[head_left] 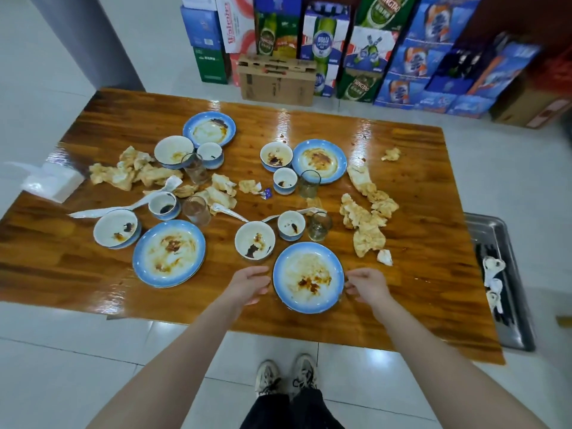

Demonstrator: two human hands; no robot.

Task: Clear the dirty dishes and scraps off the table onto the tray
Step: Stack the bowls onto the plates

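Blue-rimmed plate (308,277), smeared with brown sauce, lies at six o'clock on the glossy wooden bench (418,212), nearest the person. Left hand (250,283) hovers at the plate's nine o'clock, fingers loosely curled, holding nothing, just short of the rim. Right hand (366,284) sits at the plate's three o'clock with curled fingertips at the rim; whether it has pinched the edge cannot be told. Steel tray (495,230) lies past the bench's edge at three o'clock, holding a few crumpled tissues (493,267). Likely step: lifting this plate. Best to grip opposite rims with both hands and keep it level so the sauce does not run. Raise it clear of the soiled bowl (254,239) at eleven o'clock and the greasy napkins (368,224) at one o'clock, then carry it right.
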